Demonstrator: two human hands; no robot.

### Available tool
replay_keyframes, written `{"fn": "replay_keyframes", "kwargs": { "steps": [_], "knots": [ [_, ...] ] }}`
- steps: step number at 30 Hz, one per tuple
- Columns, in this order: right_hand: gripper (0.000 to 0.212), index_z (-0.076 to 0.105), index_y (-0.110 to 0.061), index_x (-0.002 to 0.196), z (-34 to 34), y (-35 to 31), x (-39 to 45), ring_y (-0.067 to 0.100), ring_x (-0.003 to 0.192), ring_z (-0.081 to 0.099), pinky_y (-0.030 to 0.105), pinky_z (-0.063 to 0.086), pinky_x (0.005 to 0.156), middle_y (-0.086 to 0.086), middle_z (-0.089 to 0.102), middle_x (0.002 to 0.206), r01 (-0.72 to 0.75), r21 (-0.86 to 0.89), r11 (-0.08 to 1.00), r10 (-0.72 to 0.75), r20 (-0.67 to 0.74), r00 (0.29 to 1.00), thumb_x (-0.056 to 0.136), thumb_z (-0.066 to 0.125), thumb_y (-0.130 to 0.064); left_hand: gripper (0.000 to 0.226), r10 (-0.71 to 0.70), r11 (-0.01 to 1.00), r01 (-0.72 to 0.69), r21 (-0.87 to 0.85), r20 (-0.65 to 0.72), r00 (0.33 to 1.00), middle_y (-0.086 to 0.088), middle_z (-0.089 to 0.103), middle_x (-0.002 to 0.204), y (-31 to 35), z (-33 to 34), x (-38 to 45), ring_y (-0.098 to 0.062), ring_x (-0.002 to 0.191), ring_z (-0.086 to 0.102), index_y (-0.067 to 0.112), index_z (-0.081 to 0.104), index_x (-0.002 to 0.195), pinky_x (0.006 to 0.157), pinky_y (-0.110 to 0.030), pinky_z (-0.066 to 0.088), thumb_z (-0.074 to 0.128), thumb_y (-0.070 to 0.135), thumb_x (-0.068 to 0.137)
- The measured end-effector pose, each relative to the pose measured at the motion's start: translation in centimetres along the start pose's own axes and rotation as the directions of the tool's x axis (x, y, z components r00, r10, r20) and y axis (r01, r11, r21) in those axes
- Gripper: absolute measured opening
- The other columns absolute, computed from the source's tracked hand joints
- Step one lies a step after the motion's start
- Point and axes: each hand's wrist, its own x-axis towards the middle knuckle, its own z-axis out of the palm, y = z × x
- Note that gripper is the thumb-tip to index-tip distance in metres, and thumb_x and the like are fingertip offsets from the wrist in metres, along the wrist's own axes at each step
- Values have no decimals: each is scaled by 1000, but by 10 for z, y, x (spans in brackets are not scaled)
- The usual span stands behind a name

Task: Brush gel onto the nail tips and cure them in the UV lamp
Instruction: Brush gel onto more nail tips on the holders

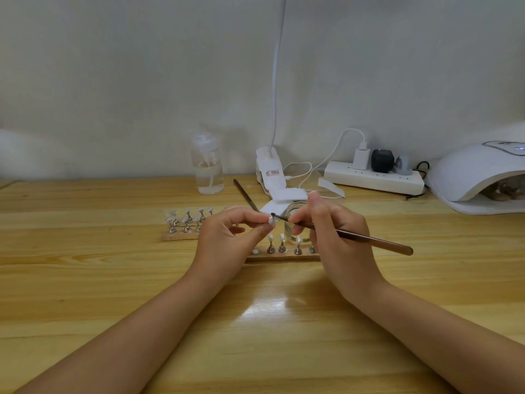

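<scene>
Pale wall and a long wooden desk [85, 280] frame the work. At the middle of the scene the left hand [227, 237] pinches 1 nail tip [270, 221] between thumb and forefinger, lifted off the desk, probably so the tip can be turned toward the bristles. The right hand [335, 237] grips a brown-handled brush [341, 234] like a pen, its dark head touching or just beside the held tip; that grip likely gives fine control for a thin coat.

Just below the held tip lies a wooden strip [281, 257] with at least 3 metal stands, each carrying a tip upright, likely so no tip rests on the desk. Left of the held tip, partly behind the left hand, a second holder [181, 223] carries more tips. Behind the held tip stands a small glass jar [295, 217], with white pads [284, 197] and a spare brush [245, 193] further back. Far right of it, the white UV lamp [468, 177] sits with its mouth facing the hands, handy for curing.

Further back are a clear pump bottle [208, 166], a clip lamp base [268, 169] bearing a small label too fine to read, and a power strip [372, 177]. No brand can be made out.
</scene>
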Motion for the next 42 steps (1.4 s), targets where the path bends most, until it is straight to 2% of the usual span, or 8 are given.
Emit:
{"fn": "replay_keyframes", "kwargs": {
  "steps": [6, 11, 17, 22, 27, 31, 36, 42],
  "knots": [
    [45, 67, -12, 61, 0, -1, -4, 2, 44, 51, 7, 34, 46, 2, 60, 53, 18, 29, 999, -19, 53, 998, 90, 44, -38, 14, -6, 1000, 6, -5, 11, 1000, 3, 70, 80, 1, -1, 0, -21, 81, 64, 24, 70, 74, 76, -55, 50, 73, 11, 72],
    [42, 66, -18, 61, -1, 0, -2, 3, 44, 50, 10, 35, 45, 0, 61, 53, 28, 49, 998, -27, -28, 999, 92, 45, -36, 13, -27, 1000, 27, -3, 3, 1000, 7, 69, 78, 1, 0, 0, -18, 81, 64, 24, 71, 73, 77, -54, 51, 73, 11, 73],
    [39, 67, -19, 66, 0, 1, 0, 1, 45, 51, 10, 35, 44, -1, 64, 57, -16, 20, 1000, 16, -28, 999, 83, 42, -43, 14, -31, 1000, 31, 3, 1, 1000, 10, 69, 76, 1, -1, 0, -16, 80, 64, 25, 70, 73, 77, -52, 51, 73, 12, 73],
    [42, 67, -15, 61, 1, 0, -3, 2, 43, 50, 9, 34, 44, 1, 62, 52, -7, 64, 998, 7, 6, 1000, 83, 43, -41, 12, -24, 1000, 24, -1, 2, 1000, 3, 71, 82, 1, -1, 0, -19, 84, 64, 21, 71, 77, 82, -50, 50, 72, 9, 74],
    [45, 66, -14, 59, 0, 0, -4, 2, 42, 51, 8, 35, 45, 1, 61, 49, 19, 76, 997, -19, 4, 1000, 90, 44, -37, 17, -29, 1000, 28, -12, -12, 1000, 12, 70, 75, 1, 0, 0, -14, 81, 65, 27, 70, 72, 79, -51, 51, 73, 10, 73],
    [42, 66, -12, 61, -4, 1, -1, 1, 44, 52, 7, 37, 50, 2, 61, 51, 58, 74, 996, -54, -63, 997, 93, 42, -29, 24, -1, 999, 0, -37, -9, 1000, 17, 70, 74, -1, -1, 0, -7, 82, 66, 38, 70, 66, 81, -42, 53, 73, 14, 70],
    [40, 65, -15, 64, -5, 1, 0, 0, 49, 54, 8, 39, 55, -3, 62, 55, 72, 45, 996, -70, -54, 996, 89, 41, -35, 20, 28, 999, -27, -38, 21, 999, 10, 69, 85, -3, -1, 2, -8, 87, 64, 29, 71, 77, 79, -35, 55, 69, 10, 75],
    [32, 65, -23, 68, -3, 0, 3, -2, 53, 55, 7, 39, 53, -11, 63, 60, 92, -32, 995, -92, -12, 996, 91, 44, -30, 17, 5, 1000, -3, -30, 48, 999, 9, 70, 86, -1, -1, 1, -11, 87, 65, 27, 72, 81, 79, -49, 52, 68, 11, 76]
  ]
}}
